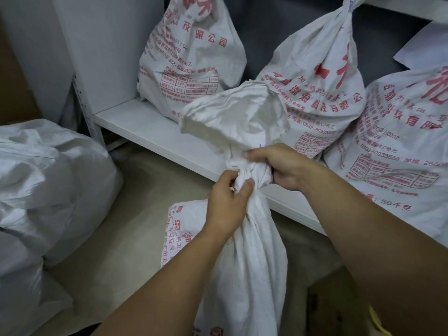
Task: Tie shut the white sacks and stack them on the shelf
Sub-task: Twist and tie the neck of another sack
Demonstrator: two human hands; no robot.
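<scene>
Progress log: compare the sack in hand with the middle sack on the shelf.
The held sack stands on the floor; the middle sack sits on the shelf. The left hand and right hand grip the held sack's neck, mouth flaring; the middle sack's is tied. Both white, red-printed.

Red print reads "50千克" on right sack (400,146), "80933555" on left sack (191,57).

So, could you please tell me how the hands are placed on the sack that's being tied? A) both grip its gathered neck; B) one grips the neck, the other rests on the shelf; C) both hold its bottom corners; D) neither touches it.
A: the left hand and right hand both curl round the bunched neck of the sack, just below its flared open mouth.
</scene>
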